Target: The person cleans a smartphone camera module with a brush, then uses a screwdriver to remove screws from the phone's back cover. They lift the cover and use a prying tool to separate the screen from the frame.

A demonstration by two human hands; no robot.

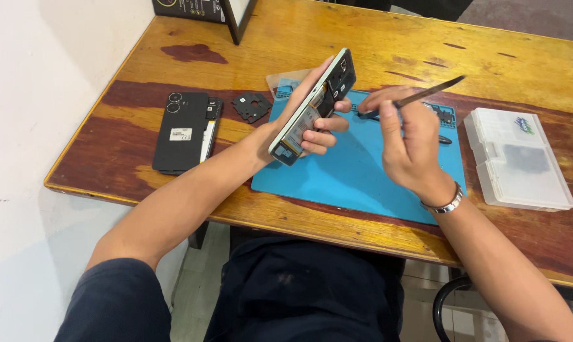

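Observation:
My left hand [315, 123] grips an opened phone [311, 107] with its back off, tilted on edge above a blue work mat [356, 171]; the battery and inner parts face right. My right hand [403, 136] holds a thin dark tool [429, 92], like tweezers or a spudger, its tip pointing toward the phone's upper part. A metal bracelet [448, 204] sits on my right wrist.
On the wooden table [375, 44] lie a black phone back cover [182, 130], a small black inner plate [251, 106], a clear plastic parts box [514, 158] at the right, and a dark box [204, 9] at the far edge. A white wall runs along the left.

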